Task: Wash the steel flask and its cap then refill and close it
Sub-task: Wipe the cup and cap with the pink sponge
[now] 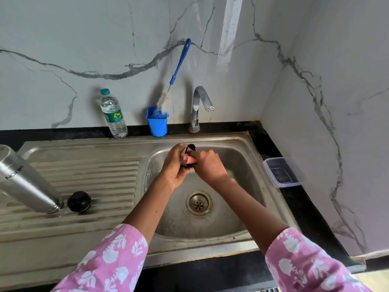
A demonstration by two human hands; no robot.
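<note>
Lettering MILTON marks the flask [27, 182]; left hand [175, 168] grips black cap [191, 147], right hand [208, 165] pinches pink scrubber [190, 159].

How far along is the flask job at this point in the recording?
Opened, at least: the steel flask leans mouth-down on the drainboard, a black cap beside it; whether it is washed I cannot tell. In hand: the left hand holds a small black part over the sink while the right hand grips a pink scrubber against it. Remaining: rinse, refill, close.

Brushed steel flask [27, 182], glossy marble wall [84, 39]
</note>
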